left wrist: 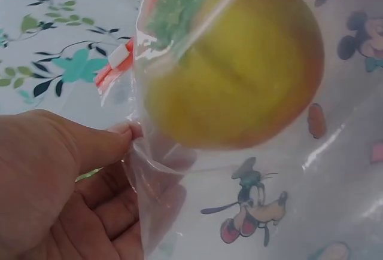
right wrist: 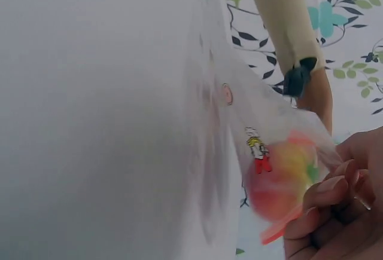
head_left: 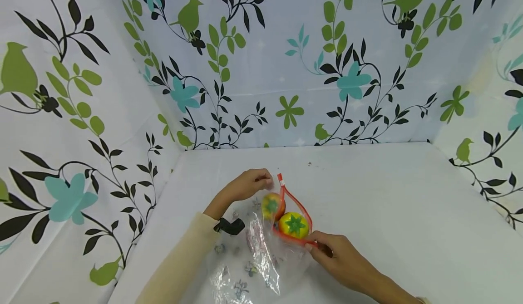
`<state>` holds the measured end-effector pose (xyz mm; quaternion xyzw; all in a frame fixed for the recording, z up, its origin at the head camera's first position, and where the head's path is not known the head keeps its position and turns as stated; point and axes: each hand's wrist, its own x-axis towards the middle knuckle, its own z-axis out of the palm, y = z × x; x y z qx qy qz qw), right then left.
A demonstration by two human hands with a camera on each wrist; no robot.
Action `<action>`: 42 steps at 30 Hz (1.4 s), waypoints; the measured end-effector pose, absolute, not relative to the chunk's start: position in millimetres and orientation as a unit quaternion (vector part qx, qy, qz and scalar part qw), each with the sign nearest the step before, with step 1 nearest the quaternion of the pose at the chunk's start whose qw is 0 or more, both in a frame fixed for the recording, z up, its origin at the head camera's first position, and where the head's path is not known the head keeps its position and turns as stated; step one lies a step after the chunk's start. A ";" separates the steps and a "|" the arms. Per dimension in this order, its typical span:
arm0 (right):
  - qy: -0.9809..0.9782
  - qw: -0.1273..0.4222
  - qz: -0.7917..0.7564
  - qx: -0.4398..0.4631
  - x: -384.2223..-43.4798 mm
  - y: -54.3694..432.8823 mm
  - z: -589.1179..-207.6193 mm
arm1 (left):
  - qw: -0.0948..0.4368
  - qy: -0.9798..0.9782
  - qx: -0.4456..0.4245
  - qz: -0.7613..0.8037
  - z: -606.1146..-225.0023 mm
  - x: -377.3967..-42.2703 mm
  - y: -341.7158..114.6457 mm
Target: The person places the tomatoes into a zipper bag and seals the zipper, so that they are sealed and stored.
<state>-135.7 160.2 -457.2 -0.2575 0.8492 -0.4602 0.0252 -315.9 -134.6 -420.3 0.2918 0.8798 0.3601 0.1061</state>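
A clear zip bag (head_left: 261, 249) printed with small cartoon figures has a red zip strip (head_left: 300, 207) along its spread mouth. Two round yellow-red fruits with green star-shaped tops lie by the mouth: the upper fruit (head_left: 271, 205) and the lower fruit (head_left: 293, 225). Through the film, the left wrist view shows one fruit (left wrist: 239, 69) close up. My left hand (head_left: 252, 183) pinches the bag's edge between thumb and fingers (left wrist: 114, 143), below the white-and-red zip end (left wrist: 116, 60). At the opposite corner, my right hand (head_left: 341, 256) pinches the bag's edge beside the red strip.
The white table (head_left: 388, 195) spreads around the bag. Behind and at both sides hangs a white cloth (head_left: 261, 68) with leaves, birds and flowers. A black strap (head_left: 229, 226) circles the left wrist, at the end of a cream sleeve (head_left: 184, 258).
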 end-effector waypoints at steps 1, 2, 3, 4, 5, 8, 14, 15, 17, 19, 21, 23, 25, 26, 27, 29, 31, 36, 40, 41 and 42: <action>0.848 0.013 -0.462 -0.261 -135.7 161.6 -456.7 | 0.101 0.874 0.291 0.375 -419.4 -313.6 -139.3; 0.846 0.000 -0.463 -0.265 -135.7 163.1 -456.3 | 0.099 0.869 0.289 0.390 -418.7 -311.3 -143.6; 0.844 -0.013 -0.463 -0.271 -136.1 164.6 -456.0 | 0.096 0.863 0.287 0.404 -418.0 -308.8 -147.5; 0.841 -0.023 -0.463 -0.277 -136.5 166.0 -455.5 | 0.093 0.858 0.286 0.417 -417.3 -306.5 -150.9; 0.838 -0.030 -0.464 -0.286 -137.1 167.3 -454.9 | 0.092 0.852 0.283 0.430 -416.4 -304.0 -153.7; 0.827 -0.023 -0.469 -0.309 -139.1 171.2 -452.2 | 0.086 0.844 0.276 0.452 -413.7 -297.5 -158.9; 0.811 -0.003 -0.468 -0.349 -140.7 174.1 -446.8 | 0.061 0.842 0.258 0.470 -411.7 -291.6 -161.4; 0.809 -0.011 -0.467 -0.358 -140.1 174.2 -446.4 | 0.059 0.839 0.256 0.476 -412.2 -291.4 -162.2; 0.804 -0.033 -0.463 -0.372 -137.9 174.0 -445.1 | 0.058 0.832 0.252 0.491 -412.7 -290.4 -164.3; 0.800 -0.053 -0.458 -0.383 -136.2 173.5 -444.1 | 0.061 0.827 0.248 0.501 -411.8 -288.4 -166.2; 0.801 -0.065 -0.453 -0.385 -135.5 172.2 -443.0 | 0.061 0.823 0.246 0.509 -411.3 -286.5 -167.7; 0.804 -0.069 -0.452 -0.379 -135.8 170.3 -442.3 | 0.055 0.821 0.243 0.514 -409.8 -283.9 -168.3; 0.810 -0.068 -0.455 -0.365 -136.2 168.2 -441.1 | 0.047 0.819 0.240 0.519 -409.7 -282.1 -168.9; 0.814 -0.071 -0.455 -0.354 -135.9 166.9 -440.5 | 0.043 0.818 0.238 0.522 -409.4 -281.1 -168.7; 0.816 -0.077 -0.457 -0.346 -135.7 165.7 -440.1 | 0.041 0.816 0.237 0.526 -409.0 -280.2 -168.5; 0.820 -0.087 -0.458 -0.331 -135.2 163.4 -439.8 | 0.037 0.815 0.234 0.529 -407.6 -278.2 -168.0; 0.822 -0.098 -0.456 -0.327 -134.8 161.9 -439.9 | 0.034 0.815 0.234 0.530 -406.5 -276.5 -167.6; 0.818 -0.111 -0.444 -0.349 -134.9 160.9 -442.7 | 0.026 0.816 0.227 0.531 -407.1 -274.3 -168.5; 0.816 -0.108 -0.435 -0.364 -133.9 160.7 -444.5 | 0.019 0.819 0.220 0.529 -410.9 -272.4 -169.5; 0.815 -0.107 -0.434 -0.367 -133.5 160.5 -444.6 | 0.018 0.820 0.220 0.529 -411.8 -271.7 -169.5; 0.815 -0.106 -0.433 -0.371 -133.3 160.2 -444.5 | 0.016 0.820 0.219 0.528 -412.5 -270.9 -169.5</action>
